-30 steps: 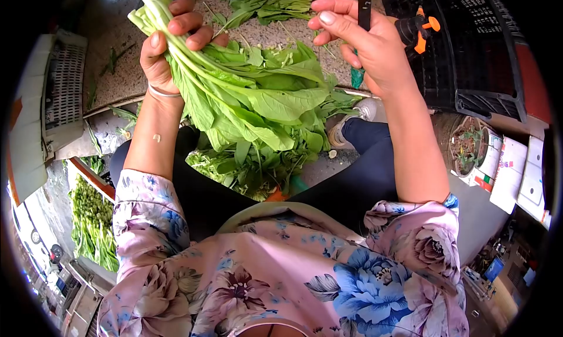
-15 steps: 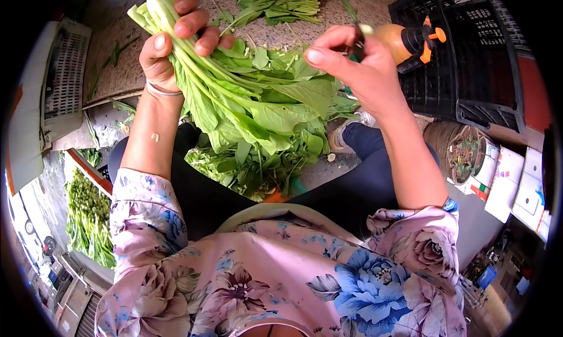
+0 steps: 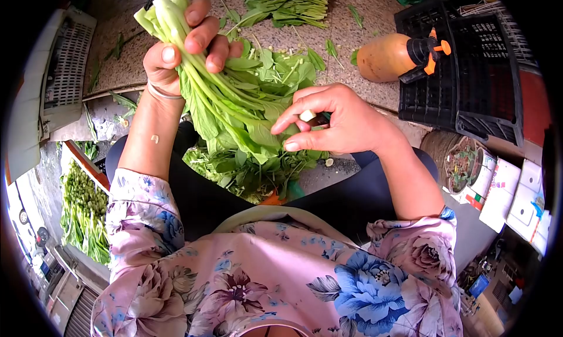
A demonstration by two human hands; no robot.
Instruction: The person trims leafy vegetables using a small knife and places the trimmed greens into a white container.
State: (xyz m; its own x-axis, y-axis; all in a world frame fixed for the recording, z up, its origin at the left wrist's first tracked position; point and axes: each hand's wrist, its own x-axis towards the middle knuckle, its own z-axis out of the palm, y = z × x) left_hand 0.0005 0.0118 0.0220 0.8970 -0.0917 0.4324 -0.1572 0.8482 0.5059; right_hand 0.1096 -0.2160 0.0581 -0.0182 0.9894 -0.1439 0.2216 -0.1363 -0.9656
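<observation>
"Clamped around the pale stems, our left hand [image 3: 190, 44] has the leafy bunch [image 3: 220, 99], hasn't it?"

"Yes, fingers and thumb closed round them. We have the bunch well to the left of the orange spray bottle [image 3: 384, 57], stem ends up and leaves trailing down towards our knees."

"And our right hand [image 3: 337, 121]?"

"Nearer us than the bottle, beside the leaves. Our curled fingers close on a dark tool [image 3: 320, 119], mostly hidden, with a pale bit [image 3: 307, 115] at its end. Our forefinger and thumb stand apart. We can't tell whether the forefinger touches a leaf."

"What do we see about them?"

"Left of the bottle, loose leaves [image 3: 296, 67] lie on the speckled slab [image 3: 352, 29]. Beyond those, up and left of the bottle, we see a flat heap of greens [image 3: 287, 6]. Another leafy pile [image 3: 249, 173] is between our legs, lower left of it."

"To the bottle's right?"

"Black crates [image 3: 484, 82], just beside its orange trigger top [image 3: 433, 51]. Below it and to the right, we have a round planter [image 3: 463, 161], then white boxes [image 3: 516, 196]."
</observation>
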